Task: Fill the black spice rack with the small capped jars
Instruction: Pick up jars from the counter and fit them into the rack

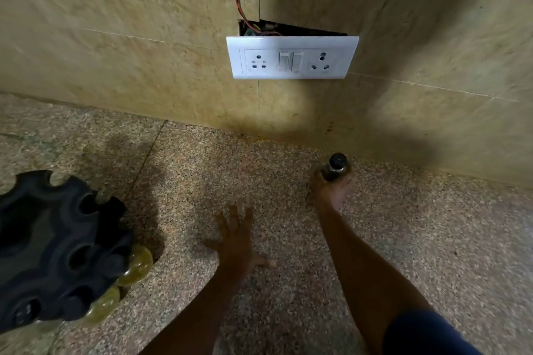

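Note:
The black spice rack (57,248) stands at the left edge of the granite counter, with round slots around its tiers. Two yellowish jars (138,265) sit in its lower right slots. My right hand (331,187) reaches far toward the wall and grips a small jar with a black cap (336,166), which stands upright near the counter's back edge. My left hand (238,242) lies flat on the counter in the middle, fingers spread, holding nothing.
A white switch and socket plate (291,57) hangs loose from the tiled wall, with red wires (239,3) above it. The speckled counter (432,239) meets the wall in a corner behind the jar.

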